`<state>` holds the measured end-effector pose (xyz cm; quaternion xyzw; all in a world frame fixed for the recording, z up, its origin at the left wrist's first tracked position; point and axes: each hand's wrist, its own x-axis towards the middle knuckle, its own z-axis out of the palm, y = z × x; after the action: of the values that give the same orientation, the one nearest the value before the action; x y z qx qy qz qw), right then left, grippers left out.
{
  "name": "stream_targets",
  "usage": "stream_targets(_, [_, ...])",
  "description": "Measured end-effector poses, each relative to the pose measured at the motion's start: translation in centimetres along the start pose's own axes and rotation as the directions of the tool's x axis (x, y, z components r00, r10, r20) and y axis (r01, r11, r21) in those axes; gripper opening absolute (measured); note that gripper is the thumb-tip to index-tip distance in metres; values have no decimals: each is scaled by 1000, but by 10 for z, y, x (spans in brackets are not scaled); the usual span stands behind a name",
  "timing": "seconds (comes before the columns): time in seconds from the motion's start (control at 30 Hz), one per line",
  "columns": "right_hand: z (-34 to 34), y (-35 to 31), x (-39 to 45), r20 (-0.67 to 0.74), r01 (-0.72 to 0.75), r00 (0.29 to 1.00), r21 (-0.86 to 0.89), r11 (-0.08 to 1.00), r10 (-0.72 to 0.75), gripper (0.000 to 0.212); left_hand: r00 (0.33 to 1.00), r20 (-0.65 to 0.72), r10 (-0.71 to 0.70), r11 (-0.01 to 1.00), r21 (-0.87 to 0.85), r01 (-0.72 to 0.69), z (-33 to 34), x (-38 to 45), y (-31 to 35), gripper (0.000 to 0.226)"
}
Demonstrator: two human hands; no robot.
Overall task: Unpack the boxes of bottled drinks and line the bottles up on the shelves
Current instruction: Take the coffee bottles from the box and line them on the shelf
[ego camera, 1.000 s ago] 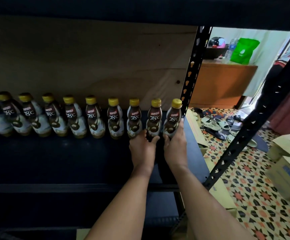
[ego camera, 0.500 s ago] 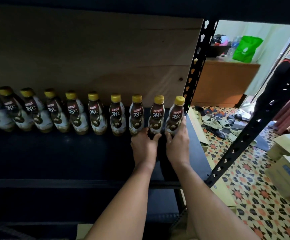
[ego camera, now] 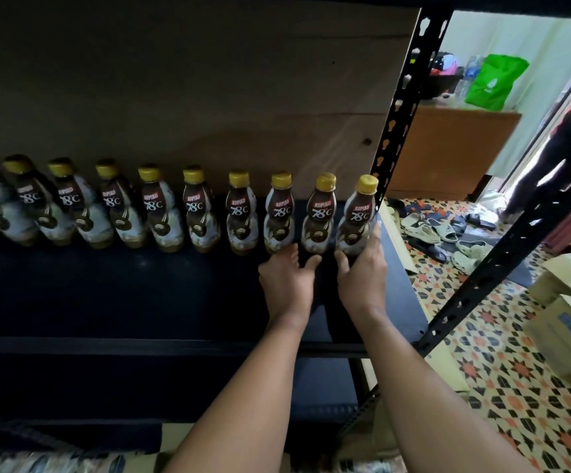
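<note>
Head view: both hands reach to the back of the dark shelf (ego camera: 113,302), at about 1 o'clock from the frame's centre. The left hand (ego camera: 285,278) wraps its fingers round the base of the second bottle from the end (ego camera: 318,216), thumb on the right side. The right hand (ego camera: 362,274) cups the end bottle (ego camera: 357,216), fingers running up its right flank, thumb at its left foot. Gripping low like this likely lets the person slide each bottle along the board without tipping it, squaring both with the row of bottles (ego camera: 161,213) that runs off toward 9 o'clock against the wooden back panel (ego camera: 191,97). The end bottle stands just beside the black upright post (ego camera: 400,110), closing the row. Cardboard boxes (ego camera: 564,332) wait on the patterned floor at 4 o'clock, so more unpacking probably remains.

Against the earlier frames, both hands keep the same grips on the same two bottles; only the camera's angle shifts slightly, and the row looks unchanged.
</note>
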<state>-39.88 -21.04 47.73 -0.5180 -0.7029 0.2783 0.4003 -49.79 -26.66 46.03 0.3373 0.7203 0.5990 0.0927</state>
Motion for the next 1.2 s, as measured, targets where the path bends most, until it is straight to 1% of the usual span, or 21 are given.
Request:
stream_targets(0.07, [-1,0,-6,-16,-12,1000,-47,999,11,86,1000,16,1,1000,23,-1,-10,-4,-1,33])
stream_targets(0.17, [-3,-2,-23,-56,-6,998,-100,995,0,83,999,37,12,999,52,-14,-30,-10,-4,24])
stream_targets(0.23, [-3,-4,-40,-94,-1,995,-91,996,-8,77,996,88,11,1000,-27,-9,-46,-17,-6,20])
stream_targets(0.3, [1,-8,-61,-131,41,990,-55,998,-48,65,989,147,13,987,-158,10,-68,-33,-6,14])
stream_targets(0.37, [7,-16,-89,-156,158,976,15,987,-154,45,987,133,86,965,-256,-50,-96,-54,-11,10])
stream_targets(0.43, [12,-27,-119,-176,321,937,99,942,-300,26,978,41,206,941,-281,-187,-127,-75,-24,7])
stream_targets(0.5, [29,-27,-157,-128,472,880,134,871,-457,24,974,10,228,950,-222,-220,-160,-98,-62,5])
stream_targets(0.57, [54,-16,-194,-30,568,821,145,810,-571,20,978,72,194,976,-111,-186,-189,-117,-112,4])
stream_targets(0.6, [70,-5,-211,41,577,807,158,802,-589,16,981,123,152,988,-27,-150,-200,-127,-143,5])
stream_targets(0.67, [107,26,-243,224,479,832,170,861,-507,9,978,206,22,983,175,-59,-218,-144,-211,7])
stream_targets(0.73, [155,70,-273,440,296,843,99,950,-309,8,963,239,-123,938,346,34,-226,-159,-290,11])
stream_targets(0.77, [182,98,-289,537,232,817,27,972,-210,7,935,253,-249,904,408,131,-228,-166,-329,12])
stream_targets(0.8, [208,126,-304,610,201,782,-51,978,-129,6,883,274,-381,859,458,229,-227,-174,-369,13])
stream_targets(0.87, [261,188,-338,703,173,711,-187,967,9,7,790,305,-532,773,556,306,-223,-191,-443,12])
stream_targets(0.93, [307,245,-369,756,155,641,-297,942,133,11,731,316,-605,687,671,279,-215,-209,-510,13])
stream_targets(0.97, [328,271,-386,771,149,610,-337,930,182,14,703,328,-631,642,730,236,-210,-218,-540,16])
stream_targets(1.03, [363,320,-415,795,170,560,-386,907,233,20,678,370,-635,587,802,112,-199,-236,-593,22])
stream_targets(1.1, [390,362,-438,804,179,517,-439,881,295,29,670,422,-611,561,828,-10,-191,-256,-641,29])
stream_targets(1.13, [401,378,-445,806,196,509,-452,871,304,32,681,450,-578,567,821,-61,-187,-262,-661,33])
stream_targets(1.17, [418,404,-457,809,215,497,-467,858,315,33,690,456,-562,570,818,-76,-179,-274,-689,36])
stream_targets(1.2, [423,413,-458,813,239,495,-467,851,307,33,707,446,-548,578,814,-65,-177,-276,-698,36])
